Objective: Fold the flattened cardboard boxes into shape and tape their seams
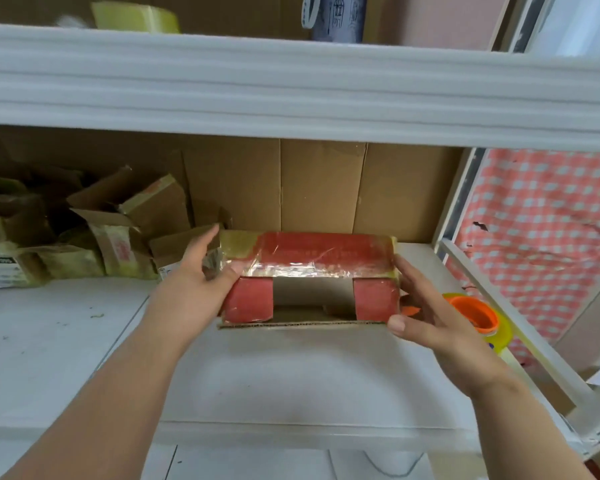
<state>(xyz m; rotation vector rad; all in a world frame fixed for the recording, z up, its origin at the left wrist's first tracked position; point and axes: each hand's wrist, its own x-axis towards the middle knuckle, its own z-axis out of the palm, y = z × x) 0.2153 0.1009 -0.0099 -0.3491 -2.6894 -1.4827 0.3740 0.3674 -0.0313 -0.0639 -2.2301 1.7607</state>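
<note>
A red cardboard box [312, 258] with shiny clear tape along its top edge is held just above the white shelf surface [291, 375]. Its near side is open, with two short red flaps folded in and a plain bottom flap lying forward. My left hand [198, 268] grips the box's left end, thumb across the front corner. My right hand [420, 306] holds the right end, fingers along the side and thumb at the lower front corner. An orange-cored roll of tape [478, 315] lies right behind my right hand.
Several crumpled, taped cardboard boxes [94, 233] are piled at the back left of the shelf. A brown cardboard sheet [319, 185] lines the back. A white foam-padded upper shelf [291, 88] hangs overhead with another tape roll [136, 17] on it. A white metal rack frame [520, 334] runs along the right.
</note>
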